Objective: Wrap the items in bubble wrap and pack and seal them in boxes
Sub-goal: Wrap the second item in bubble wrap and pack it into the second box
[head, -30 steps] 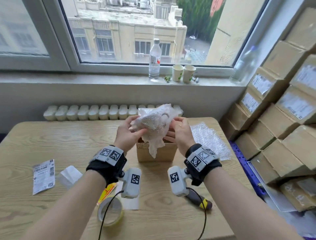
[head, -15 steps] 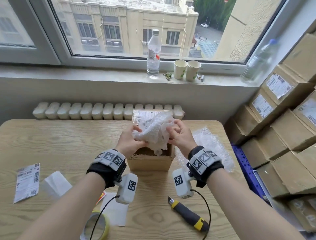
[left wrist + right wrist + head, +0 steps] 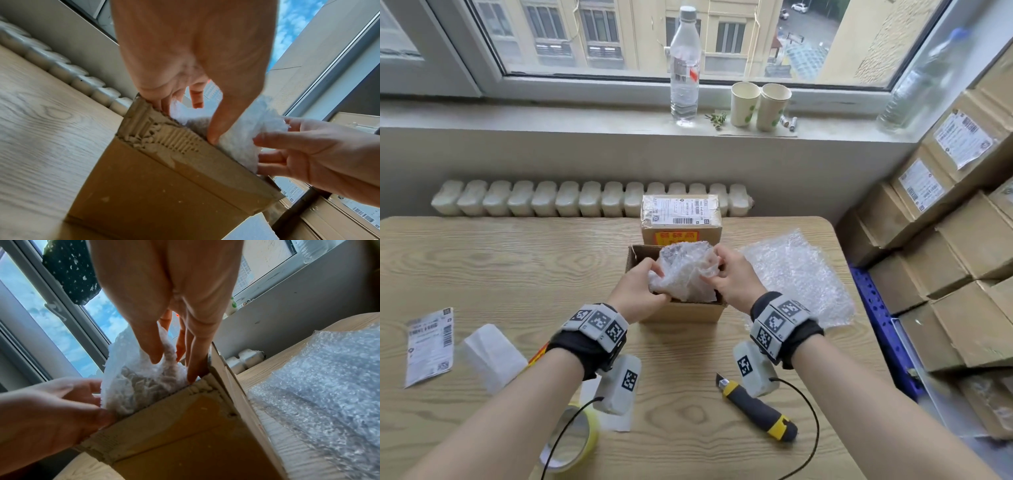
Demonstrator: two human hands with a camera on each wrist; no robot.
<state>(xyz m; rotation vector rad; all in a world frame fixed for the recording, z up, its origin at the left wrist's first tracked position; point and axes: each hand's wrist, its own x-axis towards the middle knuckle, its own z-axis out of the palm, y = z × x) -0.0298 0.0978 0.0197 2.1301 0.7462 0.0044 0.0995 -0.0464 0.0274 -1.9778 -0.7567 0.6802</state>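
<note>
My left hand (image 3: 637, 291) and right hand (image 3: 732, 278) each curl fingers around a bubble-wrapped bundle (image 3: 683, 270), gripping it from either side. It sits partly inside the open cardboard box (image 3: 681, 311) directly beneath my hands, its top above the rim.

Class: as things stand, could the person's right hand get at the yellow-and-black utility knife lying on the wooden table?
Probably yes, once freed. The right hand grips the bubble-wrapped bundle, but the yellow-and-black utility knife lies uncovered on the wooden table just beneath that forearm.
</note>
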